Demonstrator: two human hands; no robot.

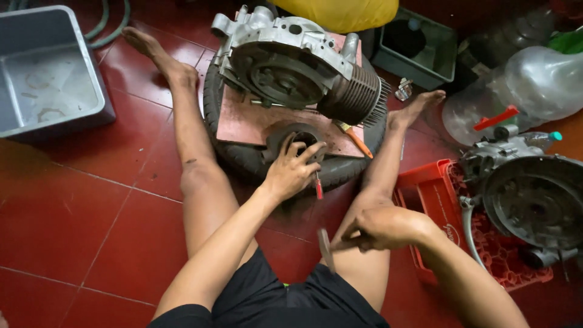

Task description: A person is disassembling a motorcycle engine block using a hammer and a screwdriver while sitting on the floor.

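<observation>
The round dark metal part (pixel 302 141) sits on the pink board (pixel 243 118) on top of the tyre (pixel 340 170), already off the big engine (pixel 291 64) behind it, with the left hand (pixel 291 173) pinching a small red-handled screwdriver (pixel 317 185) against it, while the right hand (pixel 379 228) grips a blurry hammer (pixel 326 248), so the tapping looks unfinished.

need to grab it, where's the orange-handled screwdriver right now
In the head view, the orange-handled screwdriver lies on the pink board atop the tyre, just below the engine, right of the left hand.
</observation>
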